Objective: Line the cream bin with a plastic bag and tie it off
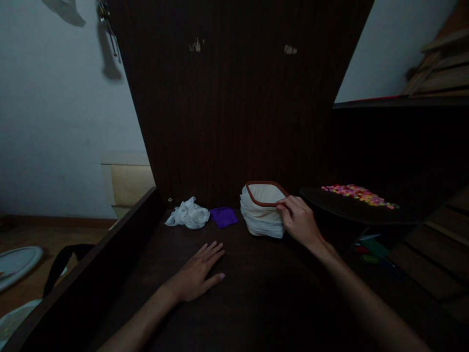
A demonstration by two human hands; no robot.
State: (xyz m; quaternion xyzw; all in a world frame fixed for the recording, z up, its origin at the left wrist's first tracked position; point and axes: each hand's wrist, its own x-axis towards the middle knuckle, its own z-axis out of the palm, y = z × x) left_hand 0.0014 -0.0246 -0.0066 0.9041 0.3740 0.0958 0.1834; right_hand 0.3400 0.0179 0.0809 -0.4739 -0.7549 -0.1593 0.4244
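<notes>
My right hand (300, 220) pinches the brown rim of a small waste bin (262, 222) at its right front corner. A white bag lines this bin and folds down over its outside; it stands upright against the dark back panel. My left hand (198, 274) lies flat and open on the dark wooden surface (234, 303), fingers spread, holding nothing. Beyond its fingertips are a crumpled white plastic bag (188, 214) and a folded purple cloth-like piece (223, 217), lying side by side to the left of the bin.
A raised dark edge board (84, 264) runs along the left. To the right, a dark curved shelf (315, 198) bears many small pink and yellow pieces (359, 194). Green and red items (373, 247) sit beneath it. Keys (106, 22) hang at the upper left.
</notes>
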